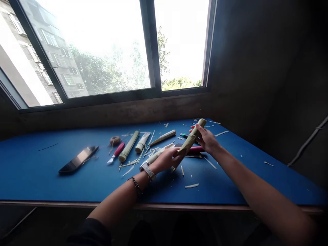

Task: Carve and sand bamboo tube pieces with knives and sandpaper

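Observation:
A length of bamboo is held at a slant above the table, its near end cut to a slope. My left hand grips it near the lower end, fingers closed round it. Higher up, my right hand closes on the same bamboo near its far end. Under and behind it lies a red-handled tool, partly hidden by the bamboo. Another pale bamboo piece lies on the table behind my left wrist.
A blue table carries scattered bamboo slivers. Further left are a green bamboo tube, short cut piece, pointed piece, red-handled knife, twine ball and phone. A window is behind.

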Demonstrator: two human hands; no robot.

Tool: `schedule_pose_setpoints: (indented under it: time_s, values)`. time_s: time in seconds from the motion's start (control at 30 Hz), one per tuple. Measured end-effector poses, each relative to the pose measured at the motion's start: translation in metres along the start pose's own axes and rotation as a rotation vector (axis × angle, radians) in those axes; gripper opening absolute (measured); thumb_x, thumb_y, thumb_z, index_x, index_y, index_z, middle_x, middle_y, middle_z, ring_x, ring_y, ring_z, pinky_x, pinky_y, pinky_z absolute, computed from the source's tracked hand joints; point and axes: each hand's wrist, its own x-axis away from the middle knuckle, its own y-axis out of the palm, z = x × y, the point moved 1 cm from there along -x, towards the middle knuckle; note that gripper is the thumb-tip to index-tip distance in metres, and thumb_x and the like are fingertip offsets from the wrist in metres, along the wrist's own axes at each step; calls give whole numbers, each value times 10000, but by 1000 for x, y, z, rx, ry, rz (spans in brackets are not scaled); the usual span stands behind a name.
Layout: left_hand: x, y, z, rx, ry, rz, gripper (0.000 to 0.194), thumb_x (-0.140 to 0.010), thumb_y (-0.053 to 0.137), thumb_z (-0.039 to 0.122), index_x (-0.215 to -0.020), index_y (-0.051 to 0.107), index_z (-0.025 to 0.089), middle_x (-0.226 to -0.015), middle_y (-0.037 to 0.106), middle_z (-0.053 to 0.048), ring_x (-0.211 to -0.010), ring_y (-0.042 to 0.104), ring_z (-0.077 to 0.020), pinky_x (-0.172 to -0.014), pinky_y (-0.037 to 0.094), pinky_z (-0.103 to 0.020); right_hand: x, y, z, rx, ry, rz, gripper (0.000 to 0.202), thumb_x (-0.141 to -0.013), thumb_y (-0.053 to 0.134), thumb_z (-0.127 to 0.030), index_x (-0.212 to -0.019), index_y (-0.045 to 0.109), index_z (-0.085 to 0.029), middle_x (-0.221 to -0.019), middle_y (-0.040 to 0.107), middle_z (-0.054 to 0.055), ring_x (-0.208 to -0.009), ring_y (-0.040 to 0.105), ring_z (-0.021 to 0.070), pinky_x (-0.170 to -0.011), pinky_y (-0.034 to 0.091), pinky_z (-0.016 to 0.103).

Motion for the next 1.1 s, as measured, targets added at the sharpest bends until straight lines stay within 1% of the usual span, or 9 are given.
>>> schedule_pose_setpoints:
  time_s: [0.1, 0.17, 0.3, 0.4, 0.53, 0.63, 0.8, 1.03, 1.1]
  values:
    - [3, -3, -8, -23, -104, 91, 417, -861, 402, 481, -713, 589, 139, -615, 507, 18, -528, 382, -77, -474, 264, -198, -1, 1, 3, -11, 50, 4, 251, -752, 621, -442, -828, 630, -202, -765, 608, 4, -712, 575, 111, -568, 494, 191]
    - [5, -7, -10, -83, -210, 151, 463, -838, 416, 515, -658, 607, 133, -550, 489, 19, -485, 354, -75, -456, 219, -210, 2, 6, 6, -29, 73, -30, 241, -729, 657, -418, -826, 634, -199, -753, 602, -1, -702, 573, 111, -587, 506, 201]
    - [7, -18, -7, -271, -320, 253, 374, -799, 495, 439, -657, 675, 144, -492, 499, 9, -456, 356, -85, -469, 198, -228, 9, 17, 15, -47, 72, -47, 230, -690, 704, -383, -799, 615, -201, -755, 606, -10, -691, 571, 106, -599, 516, 200]
    - [6, -23, -6, -281, -346, 271, 308, -788, 514, 376, -681, 699, 154, -512, 533, -2, -467, 372, -92, -479, 206, -235, 11, 19, 19, -42, 65, -32, 235, -694, 698, -393, -800, 599, -209, -769, 610, -15, -687, 572, 103, -586, 518, 197]
    - [2, -25, -12, -144, -357, 250, 260, -777, 517, 327, -699, 697, 156, -551, 582, -11, -488, 429, -108, -472, 237, -233, 7, 15, 21, -11, 25, -5, 261, -687, 698, -411, -802, 583, -207, -750, 597, -15, -666, 573, 108, -573, 525, 211]
    - [1, -24, -17, -30, -332, 199, 252, -779, 503, 301, -688, 679, 146, -523, 579, -9, -463, 467, -108, -462, 278, -224, 5, 12, 21, 14, -3, -13, 284, -678, 703, -419, -803, 572, -201, -731, 592, -13, -650, 574, 111, -570, 527, 217]
    - [1, -24, -23, 57, -270, 123, 286, -806, 490, 355, -703, 664, 152, -597, 639, -28, -476, 542, -113, -468, 348, -216, 6, 10, 16, 3, -11, 3, 295, -658, 723, -410, -803, 576, -199, -733, 588, -20, -683, 582, 106, -593, 527, 205]
    - [-2, -28, -17, 163, -124, -28, 289, -840, 483, 357, -794, 656, 130, -741, 680, -51, -522, 612, -113, -524, 431, -213, 7, 8, 10, 1, -26, 17, 288, -646, 737, -398, -776, 568, -203, -693, 581, -39, -643, 571, 92, -605, 527, 216]
    - [-2, -30, -16, 233, -124, -65, 297, -842, 489, 368, -820, 652, 122, -775, 681, -61, -535, 623, -114, -523, 441, -211, 3, 4, 10, -8, -37, 12, 283, -649, 735, -393, -772, 566, -202, -693, 586, -38, -646, 580, 99, -609, 530, 225]
